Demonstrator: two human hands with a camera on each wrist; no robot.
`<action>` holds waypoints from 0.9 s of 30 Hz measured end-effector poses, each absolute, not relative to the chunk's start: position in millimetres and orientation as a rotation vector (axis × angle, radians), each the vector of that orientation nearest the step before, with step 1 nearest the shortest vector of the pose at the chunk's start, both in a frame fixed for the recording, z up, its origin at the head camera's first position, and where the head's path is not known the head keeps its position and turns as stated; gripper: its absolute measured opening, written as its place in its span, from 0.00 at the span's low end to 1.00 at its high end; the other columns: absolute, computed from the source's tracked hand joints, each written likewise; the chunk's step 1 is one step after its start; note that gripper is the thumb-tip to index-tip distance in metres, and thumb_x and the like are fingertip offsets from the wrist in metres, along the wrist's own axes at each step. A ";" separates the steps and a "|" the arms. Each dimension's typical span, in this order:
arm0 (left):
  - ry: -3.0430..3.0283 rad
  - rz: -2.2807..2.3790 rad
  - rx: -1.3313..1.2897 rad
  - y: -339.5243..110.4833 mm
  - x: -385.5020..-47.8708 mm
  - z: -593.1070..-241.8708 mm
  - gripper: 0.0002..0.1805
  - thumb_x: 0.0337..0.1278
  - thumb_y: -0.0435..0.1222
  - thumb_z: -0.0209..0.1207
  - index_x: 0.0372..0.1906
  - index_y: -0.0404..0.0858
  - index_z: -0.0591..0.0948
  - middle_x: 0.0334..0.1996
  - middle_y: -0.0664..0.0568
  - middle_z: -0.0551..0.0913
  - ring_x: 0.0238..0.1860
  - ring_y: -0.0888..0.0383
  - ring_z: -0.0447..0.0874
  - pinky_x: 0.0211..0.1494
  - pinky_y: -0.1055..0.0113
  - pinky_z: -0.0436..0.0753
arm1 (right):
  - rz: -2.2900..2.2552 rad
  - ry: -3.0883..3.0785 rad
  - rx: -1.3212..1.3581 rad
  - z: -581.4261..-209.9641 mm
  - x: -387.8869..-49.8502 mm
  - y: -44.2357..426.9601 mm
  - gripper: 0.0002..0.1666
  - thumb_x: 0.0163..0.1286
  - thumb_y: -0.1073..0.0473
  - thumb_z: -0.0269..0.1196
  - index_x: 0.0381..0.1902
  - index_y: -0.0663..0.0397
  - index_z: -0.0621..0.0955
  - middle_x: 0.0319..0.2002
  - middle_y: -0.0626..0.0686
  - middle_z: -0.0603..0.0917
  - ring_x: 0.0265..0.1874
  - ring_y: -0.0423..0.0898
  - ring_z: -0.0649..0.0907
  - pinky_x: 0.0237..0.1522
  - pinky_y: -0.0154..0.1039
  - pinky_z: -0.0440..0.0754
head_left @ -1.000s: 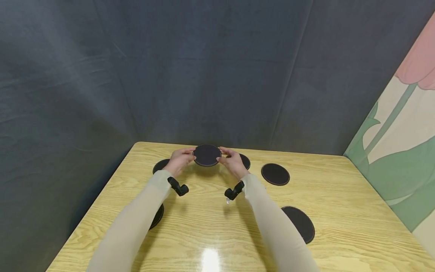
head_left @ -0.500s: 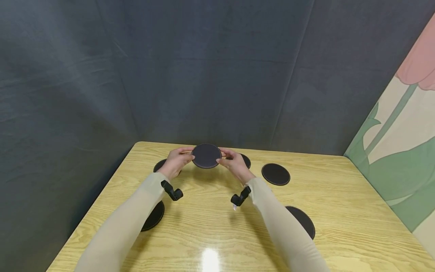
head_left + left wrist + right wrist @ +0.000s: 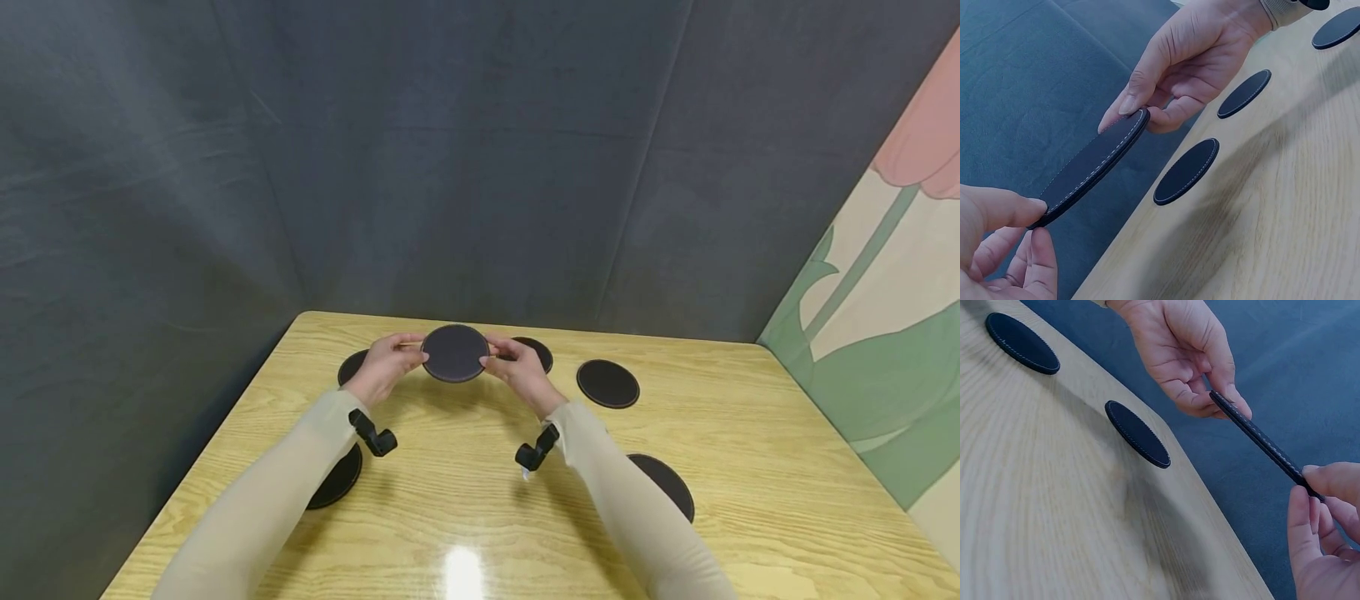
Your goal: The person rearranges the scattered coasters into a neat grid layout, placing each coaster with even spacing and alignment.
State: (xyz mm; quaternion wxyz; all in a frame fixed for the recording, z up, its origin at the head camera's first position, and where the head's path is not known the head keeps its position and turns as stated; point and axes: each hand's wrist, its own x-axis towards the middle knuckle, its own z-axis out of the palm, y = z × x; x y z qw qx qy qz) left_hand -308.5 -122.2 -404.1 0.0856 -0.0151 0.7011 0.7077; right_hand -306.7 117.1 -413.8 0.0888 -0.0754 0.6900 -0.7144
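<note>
A round black coaster (image 3: 454, 353) with pale stitching near its rim is held above the far part of the table, facing the head camera. My left hand (image 3: 384, 369) pinches its left edge between thumb and fingers. On the opposite edge, my right hand (image 3: 527, 379) pinches in the same way. Seen from the left wrist, the coaster (image 3: 1094, 167) slants between both hands, clear of the wood. From the right wrist it appears nearly edge-on, and its rim (image 3: 1261, 440) looks layered. Parts of the fingers behind the coaster are hidden.
More black coasters lie flat on the wooden table (image 3: 450, 517): rear left (image 3: 350, 365), front left (image 3: 335, 479), rear middle (image 3: 540, 352), right (image 3: 607, 383) and front right (image 3: 667, 483). My arms partly cover several. A dark curtain (image 3: 465, 167) hangs behind the far edge.
Both hands first tilt the coaster more toward the head camera, then bring it slightly down and nearer. My wrists have spread farther apart. The coasters on the table stay put.
</note>
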 end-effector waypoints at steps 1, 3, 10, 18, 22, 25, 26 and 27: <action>2.095 2.105 -0.038 -122.8 -307.4 -404.3 0.25 0.62 0.26 0.57 0.64 0.34 0.72 0.52 0.43 0.75 0.47 0.58 0.79 0.68 0.53 0.71 | -2.127 2.053 -0.231 -414.4 -305.9 117.1 0.30 0.68 0.70 0.60 0.68 0.61 0.69 0.48 0.55 0.71 0.42 0.40 0.79 0.61 0.45 0.77; 2.096 2.103 -0.031 -124.2 -305.5 -404.9 0.25 0.62 0.26 0.57 0.65 0.34 0.72 0.52 0.43 0.75 0.47 0.57 0.79 0.69 0.53 0.71 | -2.131 2.052 -0.241 -415.7 -304.7 116.8 0.29 0.68 0.70 0.59 0.67 0.61 0.70 0.47 0.55 0.72 0.41 0.39 0.80 0.63 0.49 0.75; 2.117 2.081 -0.049 -128.3 -302.7 -407.7 0.25 0.61 0.26 0.58 0.65 0.36 0.73 0.49 0.45 0.75 0.47 0.57 0.79 0.69 0.52 0.71 | -2.136 2.072 -0.227 -421.2 -304.4 114.8 0.27 0.67 0.68 0.62 0.64 0.60 0.74 0.45 0.53 0.73 0.40 0.39 0.82 0.55 0.38 0.82; 2.148 2.073 -0.042 -131.5 -303.5 -417.2 0.27 0.60 0.25 0.58 0.65 0.33 0.72 0.49 0.43 0.76 0.43 0.60 0.80 0.67 0.52 0.73 | -2.128 2.117 -0.229 -429.0 -305.0 110.8 0.26 0.65 0.69 0.63 0.62 0.62 0.76 0.43 0.53 0.75 0.37 0.38 0.83 0.51 0.37 0.83; 2.168 2.064 -0.053 -132.9 -304.6 -422.2 0.26 0.59 0.25 0.58 0.65 0.33 0.72 0.50 0.41 0.77 0.42 0.59 0.80 0.65 0.51 0.74 | -2.140 2.122 -0.196 -433.6 -307.9 108.1 0.24 0.65 0.69 0.63 0.59 0.62 0.78 0.43 0.54 0.76 0.36 0.39 0.83 0.51 0.39 0.84; 2.195 2.039 -0.068 -133.8 -305.8 -425.1 0.26 0.59 0.26 0.59 0.64 0.33 0.73 0.50 0.41 0.77 0.43 0.58 0.80 0.64 0.52 0.75 | -2.160 2.113 -0.174 -436.9 -310.0 105.8 0.23 0.64 0.71 0.63 0.58 0.64 0.78 0.42 0.54 0.77 0.35 0.39 0.83 0.52 0.43 0.83; 2.201 2.035 -0.074 -133.8 -306.2 -425.7 0.26 0.59 0.26 0.59 0.64 0.34 0.73 0.50 0.41 0.77 0.43 0.58 0.81 0.64 0.52 0.75 | -2.171 2.104 -0.169 -438.0 -310.6 104.9 0.23 0.64 0.72 0.63 0.58 0.65 0.78 0.42 0.54 0.77 0.35 0.39 0.83 0.53 0.44 0.83; 2.207 2.029 -0.079 -133.8 -306.6 -426.2 0.26 0.59 0.26 0.59 0.64 0.34 0.74 0.51 0.41 0.77 0.43 0.58 0.81 0.64 0.52 0.75 | -2.181 2.097 -0.165 -438.7 -310.8 104.1 0.23 0.64 0.72 0.63 0.58 0.66 0.78 0.41 0.54 0.76 0.35 0.39 0.83 0.53 0.45 0.83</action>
